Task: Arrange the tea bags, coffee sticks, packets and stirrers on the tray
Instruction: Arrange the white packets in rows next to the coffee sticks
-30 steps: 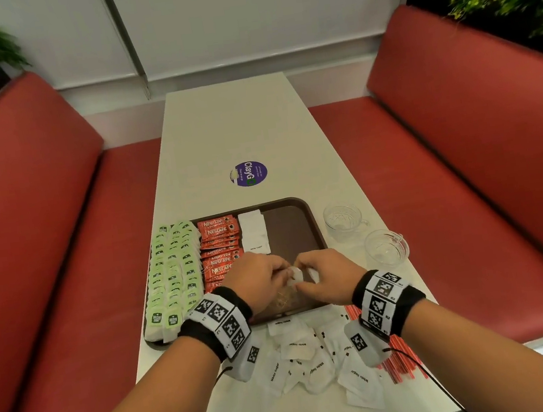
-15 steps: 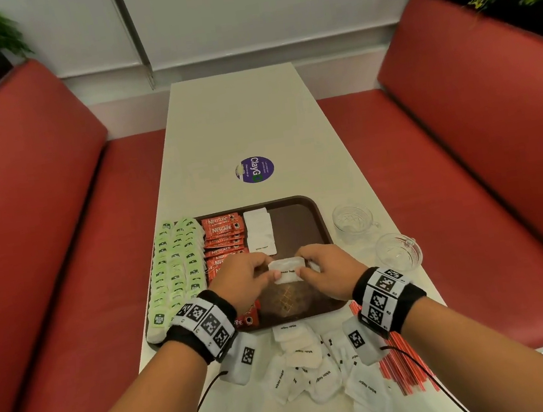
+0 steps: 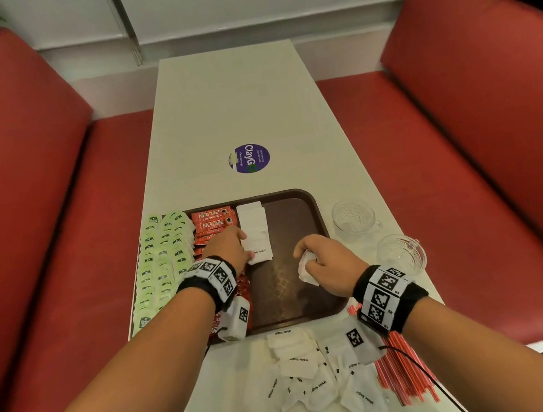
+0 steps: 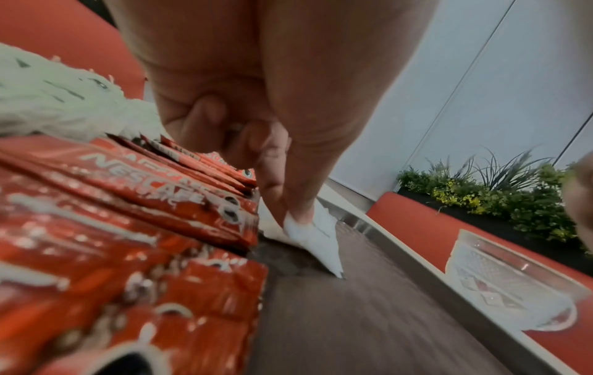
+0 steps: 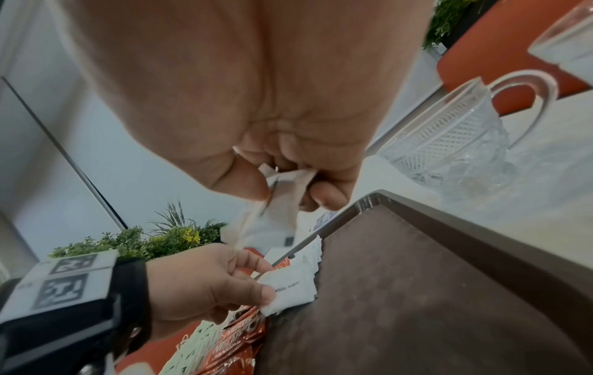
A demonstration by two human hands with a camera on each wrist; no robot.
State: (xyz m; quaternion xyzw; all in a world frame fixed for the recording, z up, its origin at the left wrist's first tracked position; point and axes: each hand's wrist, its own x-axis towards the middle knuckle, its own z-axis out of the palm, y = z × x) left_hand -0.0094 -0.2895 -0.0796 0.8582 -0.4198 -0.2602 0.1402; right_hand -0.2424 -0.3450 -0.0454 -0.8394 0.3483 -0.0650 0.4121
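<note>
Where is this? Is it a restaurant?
Probably a café or canteen booth: red padded benches flank a long table, where a serving tray holds coffee sticks and sugar packets.

Left hand (image 4: 256, 106): we see it from the wrist side, filling the top of the view, fingers reaching down and away from us.
Fingertips (image 4: 289, 210): they pinch the edge of a white packet (image 4: 317, 236), which touches the tray floor.
Coffee sticks (image 4: 134, 203): red, marked Nescafe, overlapping in a row at our left, just beside the packet.
Tea bags (image 4: 57, 106): pale green, blurred, behind the coffee sticks at upper left.
Tray (image 4: 369, 317): dark brown floor, with a raised rim at the right.
Glass cup (image 4: 510, 286): clear, patterned, standing just outside the rim.
Background: red seat (image 4: 449, 223), green plants (image 4: 500, 195), pale wall.
</note>
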